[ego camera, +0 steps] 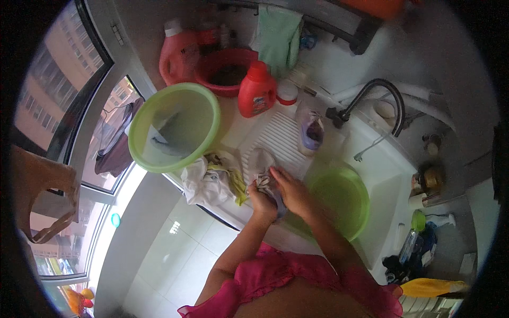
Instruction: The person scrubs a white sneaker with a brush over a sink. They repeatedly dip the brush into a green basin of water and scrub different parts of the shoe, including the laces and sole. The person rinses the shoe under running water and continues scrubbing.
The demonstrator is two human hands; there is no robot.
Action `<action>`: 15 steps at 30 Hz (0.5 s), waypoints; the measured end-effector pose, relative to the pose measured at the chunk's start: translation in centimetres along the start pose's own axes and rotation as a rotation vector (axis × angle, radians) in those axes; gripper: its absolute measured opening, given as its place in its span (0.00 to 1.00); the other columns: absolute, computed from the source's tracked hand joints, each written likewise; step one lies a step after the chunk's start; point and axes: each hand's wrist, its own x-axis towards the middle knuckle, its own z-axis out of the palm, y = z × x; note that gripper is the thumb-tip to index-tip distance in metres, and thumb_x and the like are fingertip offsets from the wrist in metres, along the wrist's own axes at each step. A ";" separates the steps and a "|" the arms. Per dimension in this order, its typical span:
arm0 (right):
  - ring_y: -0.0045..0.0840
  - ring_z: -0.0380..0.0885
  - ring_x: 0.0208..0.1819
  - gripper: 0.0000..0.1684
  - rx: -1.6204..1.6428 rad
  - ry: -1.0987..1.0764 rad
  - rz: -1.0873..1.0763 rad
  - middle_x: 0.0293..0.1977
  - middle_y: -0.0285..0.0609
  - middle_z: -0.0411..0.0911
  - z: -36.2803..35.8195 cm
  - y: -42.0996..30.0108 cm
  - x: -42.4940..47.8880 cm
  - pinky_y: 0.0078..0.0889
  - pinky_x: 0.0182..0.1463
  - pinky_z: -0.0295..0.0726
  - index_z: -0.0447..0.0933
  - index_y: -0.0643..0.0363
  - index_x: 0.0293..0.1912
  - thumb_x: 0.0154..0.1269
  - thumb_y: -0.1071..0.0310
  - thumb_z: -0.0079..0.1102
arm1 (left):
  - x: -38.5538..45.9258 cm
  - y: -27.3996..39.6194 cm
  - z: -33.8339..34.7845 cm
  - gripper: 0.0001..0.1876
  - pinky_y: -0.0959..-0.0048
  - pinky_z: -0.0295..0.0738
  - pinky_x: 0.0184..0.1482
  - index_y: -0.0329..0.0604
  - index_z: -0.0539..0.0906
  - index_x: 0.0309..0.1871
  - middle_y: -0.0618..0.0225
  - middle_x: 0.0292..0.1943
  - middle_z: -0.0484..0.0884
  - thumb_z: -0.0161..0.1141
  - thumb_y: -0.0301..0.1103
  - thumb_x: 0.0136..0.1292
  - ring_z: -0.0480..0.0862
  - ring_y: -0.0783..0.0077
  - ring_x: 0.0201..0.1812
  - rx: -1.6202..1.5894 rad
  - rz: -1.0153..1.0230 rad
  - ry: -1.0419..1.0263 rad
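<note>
Over the ribbed washboard surface (278,133) of the sink, a light-coloured lace-up shoe (261,161) lies with its toe pointing away from me. My left hand (262,200) grips its near left side by the laces. My right hand (292,190) rests along its right side with the fingers stretched; whether it grips the shoe is hard to tell. A second shoe (311,131), with a purple collar, lies farther back on the right. Just right of my right hand, a green basin (362,198) stands in the sink. White and yellow cloths (210,185) lie bunched to the left.
A larger green basin (214,119) holding dark cloth stands at the left. Behind are a red detergent bottle (257,93), a red basin (210,87) and a big pink jug (177,57). A black faucet (377,83) arches over the white sink (377,222). Bottles line the right side.
</note>
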 end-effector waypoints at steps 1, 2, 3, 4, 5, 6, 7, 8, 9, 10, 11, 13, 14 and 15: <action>0.52 0.70 0.59 0.33 0.035 -0.005 -0.012 0.67 0.53 0.59 -0.2 -0.5 -1.6 0.45 0.57 0.73 0.58 0.49 0.69 0.66 0.71 0.51 | 0.1 0.0 -0.1 0.27 0.59 0.67 0.63 0.40 0.76 0.56 0.56 0.54 0.79 0.36 0.49 0.65 0.76 0.55 0.56 0.000 0.006 0.001; 0.52 0.72 0.56 0.33 0.025 0.026 -0.022 0.67 0.53 0.59 0.1 -0.9 -2.9 0.46 0.55 0.74 0.58 0.48 0.69 0.66 0.71 0.51 | 0.1 0.0 -0.4 0.27 0.59 0.67 0.62 0.40 0.76 0.56 0.56 0.54 0.79 0.36 0.49 0.65 0.76 0.55 0.56 0.016 -0.011 0.041; 0.52 0.73 0.54 0.34 0.017 0.059 -0.033 0.67 0.53 0.59 0.6 -1.2 -4.0 0.48 0.52 0.76 0.58 0.47 0.69 0.65 0.70 0.51 | -0.7 0.4 0.6 0.27 0.59 0.67 0.62 0.40 0.75 0.55 0.56 0.53 0.79 0.36 0.48 0.65 0.76 0.55 0.55 0.035 -0.027 0.081; 0.52 0.75 0.52 0.34 0.007 0.088 -0.044 0.67 0.53 0.59 0.8 -1.6 -4.5 0.49 0.50 0.77 0.58 0.46 0.69 0.64 0.70 0.51 | -1.3 0.7 1.3 0.27 0.59 0.68 0.62 0.40 0.75 0.55 0.56 0.53 0.79 0.35 0.48 0.65 0.77 0.55 0.55 0.051 -0.042 0.122; 0.52 0.76 0.50 0.34 -0.014 0.076 -0.029 0.67 0.53 0.59 0.5 -2.0 -4.7 0.50 0.49 0.77 0.58 0.46 0.69 0.64 0.70 0.51 | -1.5 0.8 1.6 0.27 0.59 0.68 0.62 0.40 0.75 0.56 0.56 0.53 0.79 0.35 0.48 0.65 0.77 0.55 0.55 0.052 -0.029 0.098; 0.51 0.77 0.49 0.34 -0.032 0.065 -0.017 0.68 0.52 0.59 0.2 -2.7 -4.9 0.50 0.47 0.77 0.58 0.46 0.70 0.64 0.70 0.51 | -1.7 1.0 1.9 0.27 0.59 0.68 0.62 0.40 0.75 0.56 0.57 0.53 0.79 0.35 0.48 0.65 0.76 0.54 0.55 0.056 -0.013 0.074; 0.51 0.77 0.48 0.34 -0.049 0.052 -0.005 0.68 0.52 0.58 0.3 -3.2 -4.9 0.51 0.46 0.77 0.58 0.45 0.70 0.64 0.70 0.51 | -1.8 1.2 1.9 0.27 0.59 0.68 0.62 0.41 0.75 0.56 0.57 0.53 0.79 0.34 0.48 0.65 0.76 0.54 0.55 0.059 0.004 0.051; 0.51 0.77 0.46 0.34 -0.074 0.032 0.025 0.68 0.51 0.58 0.4 -3.4 -4.3 0.51 0.46 0.78 0.58 0.45 0.69 0.64 0.69 0.50 | -1.2 1.2 0.5 0.27 0.58 0.67 0.63 0.40 0.75 0.56 0.57 0.54 0.79 0.34 0.47 0.65 0.76 0.55 0.56 0.043 0.001 0.012; 0.51 0.78 0.45 0.34 -0.098 0.012 0.058 0.68 0.51 0.58 0.4 -3.6 -3.3 0.51 0.45 0.78 0.58 0.45 0.69 0.64 0.69 0.50 | -1.4 1.2 1.0 0.27 0.59 0.68 0.63 0.40 0.75 0.56 0.57 0.53 0.79 0.34 0.46 0.65 0.77 0.55 0.56 0.027 0.001 0.024; 0.51 0.78 0.44 0.34 -0.123 -0.007 0.088 0.68 0.50 0.58 0.4 -3.7 -2.1 0.51 0.45 0.78 0.58 0.45 0.69 0.65 0.69 0.50 | -1.7 1.4 1.9 0.26 0.60 0.68 0.62 0.40 0.75 0.56 0.57 0.52 0.80 0.34 0.45 0.65 0.77 0.56 0.55 0.011 0.003 0.034; 0.51 0.78 0.43 0.33 -0.132 0.035 0.055 0.69 0.48 0.58 0.6 -3.4 -0.9 0.50 0.45 0.78 0.59 0.45 0.69 0.64 0.69 0.51 | -1.9 1.4 2.4 0.26 0.61 0.68 0.61 0.40 0.75 0.56 0.57 0.51 0.80 0.34 0.45 0.64 0.77 0.56 0.55 -0.006 0.007 0.045; 0.50 0.78 0.43 0.33 -0.157 0.116 -0.012 0.69 0.45 0.58 1.1 -2.1 2.0 0.47 0.47 0.78 0.60 0.45 0.69 0.64 0.69 0.52 | -1.7 1.4 2.3 0.26 0.61 0.67 0.63 0.40 0.75 0.56 0.58 0.53 0.80 0.35 0.44 0.64 0.77 0.57 0.56 0.017 0.014 0.075; 0.51 0.78 0.43 0.33 -0.180 0.102 -0.005 0.69 0.45 0.58 1.3 -1.4 3.5 0.48 0.46 0.79 0.60 0.45 0.68 0.64 0.69 0.52 | -1.7 1.3 2.2 0.26 0.61 0.66 0.63 0.40 0.76 0.56 0.58 0.53 0.80 0.35 0.44 0.64 0.77 0.57 0.56 0.029 0.018 0.090; 0.52 0.78 0.42 0.32 -0.195 0.087 -0.004 0.69 0.46 0.58 1.8 -0.7 5.1 0.49 0.46 0.79 0.61 0.44 0.68 0.64 0.69 0.51 | -1.5 1.3 2.1 0.26 0.61 0.66 0.63 0.40 0.76 0.56 0.58 0.53 0.80 0.36 0.43 0.64 0.77 0.57 0.56 0.075 0.038 0.055</action>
